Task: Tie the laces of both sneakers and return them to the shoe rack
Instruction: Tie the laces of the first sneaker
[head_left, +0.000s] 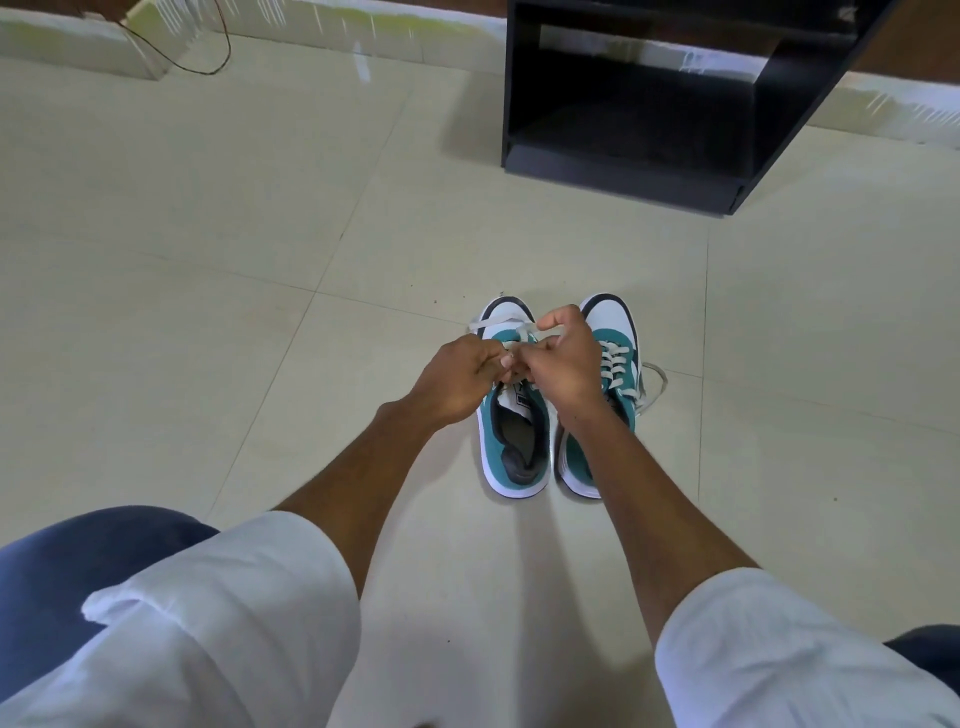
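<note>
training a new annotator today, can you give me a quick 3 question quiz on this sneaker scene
1. True or false: both hands are working on the laces of the left sneaker.
2. Where does the loose lace of the right sneaker lie?
A. tucked inside the shoe
B. trailing on the floor to its right
C. tied in a bow
3. Fill in: the black shoe rack stands ____ the sneakers, with its visible shelf holding no shoes.

Key:
1. True. The left hand and right hand meet over it, each with a grip on the laces.
2. B
3. beyond, up and to the right in view
</note>
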